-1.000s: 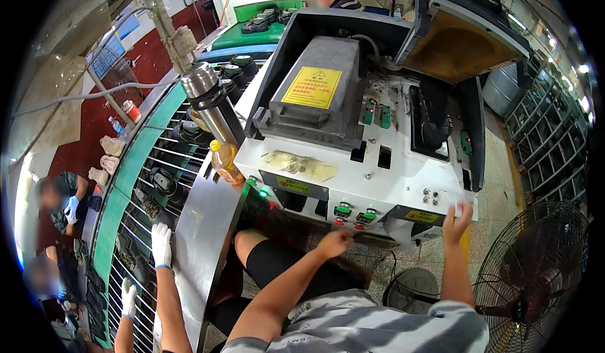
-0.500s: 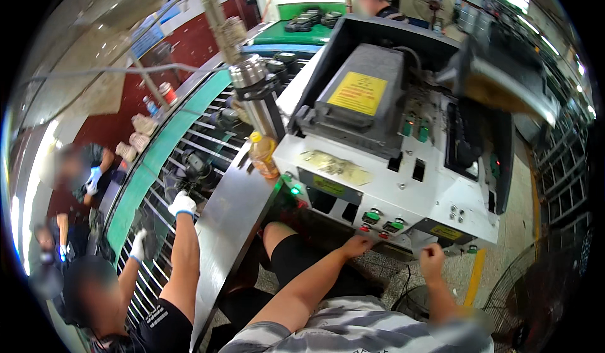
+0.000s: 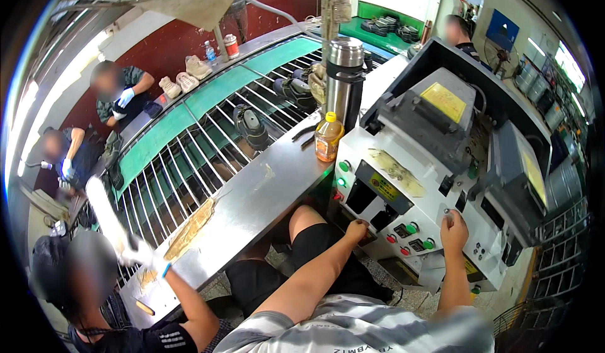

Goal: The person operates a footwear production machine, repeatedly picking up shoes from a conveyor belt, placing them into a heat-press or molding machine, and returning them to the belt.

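I sit before a white machine (image 3: 403, 211) with two dark covers on top. My left hand (image 3: 357, 231) is closed at its lower front edge, near the red and green buttons (image 3: 411, 228); whether it grips anything is hidden. My right hand (image 3: 454, 232) is raised at the right part of the front panel, its fingers curled in. Something small may be between the thumb and finger, but I cannot make it out. The left cover (image 3: 435, 117) and right cover (image 3: 518, 167) both lie over the machine's top.
An orange-yellow bottle (image 3: 328, 137) and a steel flask (image 3: 345, 82) stand left of the machine, by a metal table (image 3: 265, 186). Beyond runs a roller conveyor (image 3: 170, 192) carrying dark shoes (image 3: 250, 126). A co-worker's white-gloved hand (image 3: 135, 252) is at left; other people work farther off.
The right cover, raised and blurred before, has come down. My right hand has risen to the panel; my left stays low. The view has turned left, and the near co-worker's hands have left the conveyor.
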{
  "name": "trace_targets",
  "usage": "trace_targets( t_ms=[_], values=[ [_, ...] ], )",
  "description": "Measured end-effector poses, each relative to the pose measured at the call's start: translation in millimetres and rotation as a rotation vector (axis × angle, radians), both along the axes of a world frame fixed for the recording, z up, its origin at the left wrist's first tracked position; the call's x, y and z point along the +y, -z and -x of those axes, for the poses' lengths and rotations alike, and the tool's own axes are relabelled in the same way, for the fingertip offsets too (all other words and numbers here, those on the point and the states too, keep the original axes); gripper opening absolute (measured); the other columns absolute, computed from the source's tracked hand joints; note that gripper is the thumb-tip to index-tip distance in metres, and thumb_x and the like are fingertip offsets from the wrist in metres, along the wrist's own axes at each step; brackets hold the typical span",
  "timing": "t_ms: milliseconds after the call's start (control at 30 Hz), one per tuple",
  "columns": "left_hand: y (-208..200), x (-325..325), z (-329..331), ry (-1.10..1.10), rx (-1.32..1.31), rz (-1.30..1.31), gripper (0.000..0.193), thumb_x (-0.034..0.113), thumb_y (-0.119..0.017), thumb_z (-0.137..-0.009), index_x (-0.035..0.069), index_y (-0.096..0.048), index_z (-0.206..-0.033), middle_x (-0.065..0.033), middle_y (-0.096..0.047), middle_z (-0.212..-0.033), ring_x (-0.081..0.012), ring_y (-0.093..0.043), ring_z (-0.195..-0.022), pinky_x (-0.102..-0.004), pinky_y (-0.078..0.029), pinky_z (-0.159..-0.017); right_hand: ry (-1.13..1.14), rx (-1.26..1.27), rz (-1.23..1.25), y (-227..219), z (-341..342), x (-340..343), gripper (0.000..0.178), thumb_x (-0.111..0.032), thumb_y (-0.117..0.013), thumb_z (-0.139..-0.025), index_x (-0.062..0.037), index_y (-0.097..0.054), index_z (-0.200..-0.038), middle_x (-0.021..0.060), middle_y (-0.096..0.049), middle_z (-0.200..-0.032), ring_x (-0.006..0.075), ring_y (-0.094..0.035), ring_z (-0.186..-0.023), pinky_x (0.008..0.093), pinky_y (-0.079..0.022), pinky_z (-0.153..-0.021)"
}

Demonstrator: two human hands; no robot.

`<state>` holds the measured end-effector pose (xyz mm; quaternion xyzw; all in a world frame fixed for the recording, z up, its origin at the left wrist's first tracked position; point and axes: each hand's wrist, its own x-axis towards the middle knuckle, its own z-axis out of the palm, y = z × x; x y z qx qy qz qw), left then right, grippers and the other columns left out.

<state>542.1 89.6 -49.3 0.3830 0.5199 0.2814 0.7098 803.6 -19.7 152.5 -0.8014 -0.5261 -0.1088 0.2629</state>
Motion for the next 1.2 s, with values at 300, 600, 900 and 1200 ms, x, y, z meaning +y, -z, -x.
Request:
trace_targets(
  t_ms=[300, 600, 900, 1200],
  values=[
    [24, -3, -5, 0.152, -0.014, 0.081, 0.021, 0.021, -0.057, -0.088, 0.004, -0.065, -0.097, -0.0063, -0.063, -0.074, -0.0162, -0.057, -0.055, -0.0315, -0.046, -0.048, -0.050, -0.098, 0.029, -19, 24, 4, 0.031, -0.016, -0.061, -0.085, -0.0088, -0.063, -0.116, 0.0103, -0.066, -0.088, 0.0315, -0.064, -0.080, 0.0418, -0.051, -0.070],
    [-1, -5, 0, 0.071, -0.123, 0.174, 0.014, 0.019, -0.057, -0.090, 0.007, -0.062, -0.093, -0.0031, -0.059, -0.074, -0.0140, -0.056, -0.061, -0.0283, -0.047, -0.054, -0.022, -0.075, 0.099, -17, 21, 6, 0.034, -0.014, -0.057, -0.085, -0.0106, -0.061, -0.119, 0.0099, -0.065, -0.095, 0.0308, -0.062, -0.091, 0.0427, -0.049, -0.080],
    [5, -4, 3, 0.098, -0.138, 0.148, 0.012, 0.019, -0.057, -0.089, 0.008, -0.062, -0.092, -0.0018, -0.059, -0.073, -0.0131, -0.056, -0.059, -0.0273, -0.046, -0.052, -0.036, -0.136, 0.089, -11, 19, 8, 0.032, -0.014, -0.057, -0.085, -0.0153, -0.062, -0.116, 0.0077, -0.065, -0.093, 0.0303, -0.062, -0.089, 0.0428, -0.050, -0.078],
    [1, -4, 1, 0.089, -0.160, 0.175, 0.014, 0.020, -0.059, -0.087, 0.007, -0.061, -0.090, -0.0024, -0.058, -0.071, -0.0138, -0.056, -0.058, -0.0277, -0.045, -0.051, -0.019, -0.121, 0.097, -15, 23, 8, 0.029, -0.014, -0.057, -0.084, -0.0141, -0.062, -0.112, 0.0079, -0.065, -0.088, 0.0302, -0.062, -0.086, 0.0420, -0.050, -0.075]
  ],
)
